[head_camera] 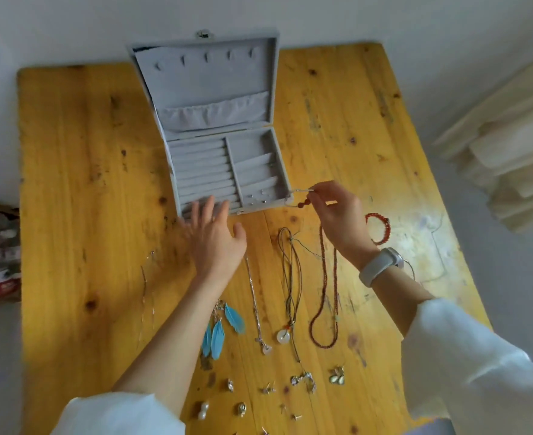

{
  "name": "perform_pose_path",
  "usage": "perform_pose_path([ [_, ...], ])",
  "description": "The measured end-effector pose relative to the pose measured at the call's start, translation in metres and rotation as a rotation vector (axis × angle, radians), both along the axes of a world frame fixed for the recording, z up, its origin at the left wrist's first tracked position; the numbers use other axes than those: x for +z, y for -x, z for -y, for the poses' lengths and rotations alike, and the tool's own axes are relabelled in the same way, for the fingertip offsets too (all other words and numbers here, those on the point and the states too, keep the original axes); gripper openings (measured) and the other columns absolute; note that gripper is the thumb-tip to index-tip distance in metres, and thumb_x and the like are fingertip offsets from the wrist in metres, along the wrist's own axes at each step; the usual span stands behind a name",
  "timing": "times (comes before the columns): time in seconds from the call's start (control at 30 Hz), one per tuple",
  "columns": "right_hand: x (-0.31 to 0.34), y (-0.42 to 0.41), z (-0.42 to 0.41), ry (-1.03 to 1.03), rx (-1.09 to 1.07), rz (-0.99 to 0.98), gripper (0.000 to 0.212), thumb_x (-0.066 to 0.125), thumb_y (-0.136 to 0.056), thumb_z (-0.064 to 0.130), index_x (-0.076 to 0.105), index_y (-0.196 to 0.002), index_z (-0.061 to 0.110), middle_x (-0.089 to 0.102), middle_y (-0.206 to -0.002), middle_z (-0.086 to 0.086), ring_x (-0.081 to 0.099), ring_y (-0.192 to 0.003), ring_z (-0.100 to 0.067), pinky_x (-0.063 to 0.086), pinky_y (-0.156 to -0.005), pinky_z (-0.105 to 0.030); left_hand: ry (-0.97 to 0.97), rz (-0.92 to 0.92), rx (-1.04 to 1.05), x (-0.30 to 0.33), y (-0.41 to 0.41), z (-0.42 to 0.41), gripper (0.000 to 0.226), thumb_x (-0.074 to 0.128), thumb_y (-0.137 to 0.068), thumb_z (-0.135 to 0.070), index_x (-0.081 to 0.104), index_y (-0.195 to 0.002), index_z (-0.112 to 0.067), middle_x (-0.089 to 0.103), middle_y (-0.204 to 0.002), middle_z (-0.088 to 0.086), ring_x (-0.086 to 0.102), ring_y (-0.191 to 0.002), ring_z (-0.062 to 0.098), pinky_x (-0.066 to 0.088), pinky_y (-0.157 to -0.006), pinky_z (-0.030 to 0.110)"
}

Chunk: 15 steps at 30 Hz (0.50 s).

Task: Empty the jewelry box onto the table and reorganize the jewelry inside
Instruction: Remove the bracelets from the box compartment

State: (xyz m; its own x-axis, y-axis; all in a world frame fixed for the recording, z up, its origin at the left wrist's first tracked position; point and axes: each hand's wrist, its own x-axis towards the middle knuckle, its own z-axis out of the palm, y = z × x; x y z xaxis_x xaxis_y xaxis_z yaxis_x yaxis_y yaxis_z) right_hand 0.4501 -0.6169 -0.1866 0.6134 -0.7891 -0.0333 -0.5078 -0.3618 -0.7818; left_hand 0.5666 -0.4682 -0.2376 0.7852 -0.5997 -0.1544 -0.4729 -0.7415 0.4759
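So the grey jewelry box (227, 171) sits open at the far side of the table (80, 183), with the jewelry spread in rows on the wood nearer the person, probably sorted by type. The right hand (340, 215) pinches a small red-beaded piece (303, 203) by the box's near right corner, looks ready to drop in. The left hand (216, 237) is flat and empty, fingers over the front edge, I'd guess steadying it.

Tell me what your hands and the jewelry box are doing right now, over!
Left hand open, at box front. Right hand pinching a small red-bead piece beside the jewelry box. Box open, nearly empty. Nothing blocking.
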Motion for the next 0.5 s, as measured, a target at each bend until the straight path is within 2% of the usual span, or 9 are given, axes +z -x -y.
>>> perform_pose_path([
  [0.1, 0.012, 0.050, -0.005, 0.017, -0.081, -0.020, 0.012, 0.057, -0.089, 0.009, 0.064, -0.097, 0.006, 0.062, -0.084, 0.001, 0.060, -0.079, -0.013, 0.045, -0.071, -0.014, 0.083, 0.023, 0.020, 0.009, 0.033, 0.004, 0.044, 0.054, -0.086, -0.020, 0.052, -0.129, -0.011, 0.037, -0.145, 0.011, 0.024, -0.137, 0.032, 0.017, -0.110, 0.055],
  [0.23, 0.003, 0.135, -0.014, -0.050, -0.208, -0.111, 0.013, 0.057, -0.088, 0.007, 0.064, -0.099, 0.005, 0.063, -0.086, -0.002, 0.062, -0.080, -0.021, 0.049, -0.072, -0.029, 0.148, 0.019, -0.111, 0.014, 0.113, 0.005, 0.043, 0.050, -0.078, -0.020, 0.060, -0.118, -0.009, 0.050, -0.134, 0.012, 0.042, -0.126, 0.034, 0.032, -0.101, 0.054],
  [0.33, -0.015, 0.197, -0.024, -0.102, -0.315, -0.200, 0.012, 0.055, -0.089, 0.007, 0.063, -0.098, 0.008, 0.065, -0.085, -0.004, 0.064, -0.077, -0.020, 0.054, -0.067, -0.035, 0.093, -0.022, -0.280, 0.011, 0.176, 0.005, 0.040, 0.058, -0.076, -0.019, 0.062, -0.115, -0.011, 0.055, -0.129, 0.010, 0.050, -0.120, 0.030, 0.041, -0.091, 0.051],
  [0.43, -0.026, 0.237, -0.035, -0.180, -0.351, -0.259, 0.014, 0.051, -0.091, 0.006, 0.063, -0.099, 0.006, 0.065, -0.088, -0.012, 0.059, -0.062, -0.007, 0.050, -0.048, -0.018, 0.020, -0.080, -0.441, 0.005, 0.224, 0.006, 0.045, 0.067, -0.075, -0.018, 0.060, -0.119, -0.014, 0.054, -0.131, 0.008, 0.048, -0.124, 0.026, 0.042, -0.090, 0.050],
  [0.5, -0.034, 0.251, -0.037, -0.189, -0.332, -0.282, 0.015, 0.051, -0.091, 0.005, 0.064, -0.099, 0.005, 0.065, -0.087, -0.010, 0.059, -0.065, -0.013, 0.050, -0.058, -0.023, -0.044, -0.096, -0.537, 0.004, 0.245, 0.010, 0.051, 0.064, -0.080, -0.020, 0.052, -0.129, -0.016, 0.044, -0.141, 0.009, 0.037, -0.132, 0.026, 0.034, -0.099, 0.050],
])
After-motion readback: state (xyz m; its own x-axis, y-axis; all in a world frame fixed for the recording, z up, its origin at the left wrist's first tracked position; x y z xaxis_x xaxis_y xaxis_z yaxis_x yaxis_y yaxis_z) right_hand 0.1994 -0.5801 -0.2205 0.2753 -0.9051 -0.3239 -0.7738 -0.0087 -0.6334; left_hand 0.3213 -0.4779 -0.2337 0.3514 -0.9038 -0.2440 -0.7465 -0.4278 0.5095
